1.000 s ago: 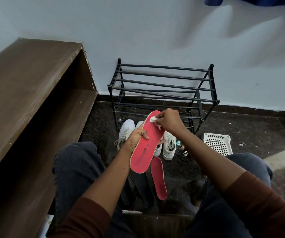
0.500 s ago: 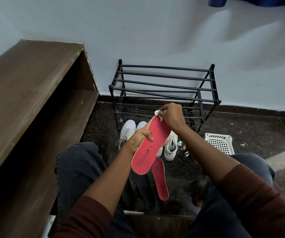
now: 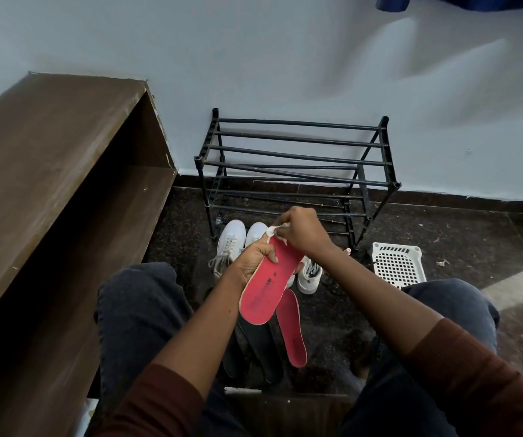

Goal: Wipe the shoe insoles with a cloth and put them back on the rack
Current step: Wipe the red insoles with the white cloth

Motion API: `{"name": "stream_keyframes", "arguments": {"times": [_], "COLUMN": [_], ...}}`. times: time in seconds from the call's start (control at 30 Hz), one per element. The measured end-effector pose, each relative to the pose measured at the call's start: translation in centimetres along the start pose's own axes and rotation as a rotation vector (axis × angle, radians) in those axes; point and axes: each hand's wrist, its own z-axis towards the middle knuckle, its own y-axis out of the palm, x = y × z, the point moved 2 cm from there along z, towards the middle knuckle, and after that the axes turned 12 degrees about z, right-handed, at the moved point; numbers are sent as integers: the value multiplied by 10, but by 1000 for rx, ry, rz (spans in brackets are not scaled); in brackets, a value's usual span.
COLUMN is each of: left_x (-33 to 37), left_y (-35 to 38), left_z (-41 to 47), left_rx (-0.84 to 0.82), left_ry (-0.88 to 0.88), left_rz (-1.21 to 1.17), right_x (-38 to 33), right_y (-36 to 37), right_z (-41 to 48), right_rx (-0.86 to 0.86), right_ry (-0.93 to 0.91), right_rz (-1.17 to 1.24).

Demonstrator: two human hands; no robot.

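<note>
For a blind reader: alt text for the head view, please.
A person's left hand holds a red insole while the right hand presses a small white cloth against its far end. A second red insole lies on the dark floor, near white sneakers and a black metal rack.

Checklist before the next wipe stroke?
1. Left hand grips held insole: ok.
2. Right hand pinches cloth: ok.
3. Cloth touches held insole's far end: ok.
4. Held insole clean: cannot tell.
5. Rack top tier free: ok.
6. Floor insole on rack: not ok.
</note>
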Motion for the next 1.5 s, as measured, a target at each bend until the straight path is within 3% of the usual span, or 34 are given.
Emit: {"name": "stream_keyframes", "arguments": {"times": [0.13, 0.27, 0.43, 0.57, 0.7, 0.87, 0.93, 1.1, 1.17, 1.33, 1.5], "left_x": [-3, -5, -1, 4, 5, 6, 5, 6, 3, 2, 2], "left_y": [-4, -9, -9, -8, -3, -2, -4, -9, -8, -5, -1], "left_z": [3, 6, 1, 2, -3, -7, -5, 7, 8, 13, 12], "left_rx": [-30, -29, 33, 64, 7, -11, -8, 71, 77, 99, 58], "left_ry": [23, 28, 24, 35, 82, 49, 49, 31, -2, 41, 55], "left_rz": [22, 24, -3, 30, 14, 42, 53, 123, 141, 149, 179], "right_x": [12, 17, -4, -12, -2, 12, 9, -7, -7, 1, 20], "right_y": [-15, -24, -7, 15, 4, -13, -9, 18, 18, 11, -6], "right_z": [14, 22, 8, -8, 1, 15, 12, -15, -15, -8, 7], "right_rx": [192, 240, 104, -39, 106, 255, 236, -3, -58, -30, 92], "right_ry": [19, 70, -15, -199, -211, -41, -92, -377, -395, -470, -337], "right_rz": [-14, 23, 26, -79, -101, -73, -76, -151, -185, -359, -335]}}
